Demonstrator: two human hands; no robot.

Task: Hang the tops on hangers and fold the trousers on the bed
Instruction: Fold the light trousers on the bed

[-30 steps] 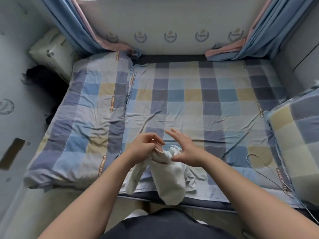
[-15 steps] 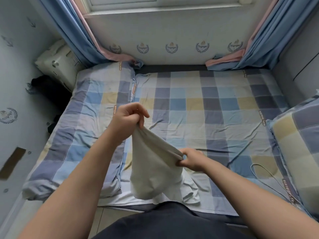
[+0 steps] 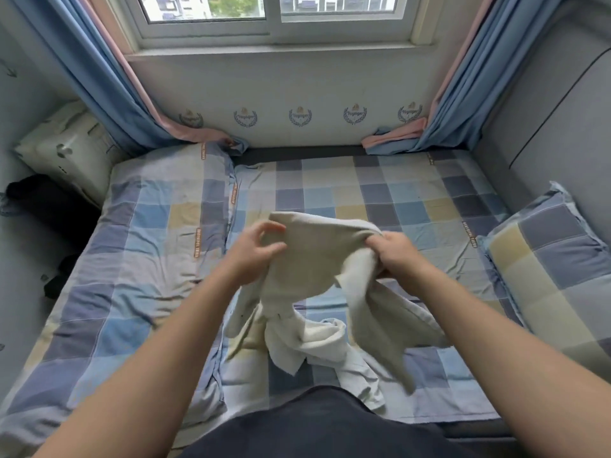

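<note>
I had the cream garment (image 3: 317, 256), bunched half a second before, spread wide between left hand (image 3: 253, 259) and right hand (image 3: 395, 256), both clenched on its cloth above the checked bed (image 3: 396, 206); sorting it top-or-trousers looked nearer

You face a bright window (image 3: 271, 8) over a pale wall panel (image 3: 297, 84) printed with wreath crests, with blue, pink-edged curtains (image 3: 105, 94) hanging at both sides down to the bed (image 3: 429, 180). Its checked sheet (image 3: 317, 196) of blue, grey and yellow matches the quilt (image 3: 148, 246) along your left and the pillow (image 3: 549, 259) at your right. A grey wall (image 3: 545, 104) closes the right side; a pale cushion (image 3: 62, 150) leans in the left corner.
</note>
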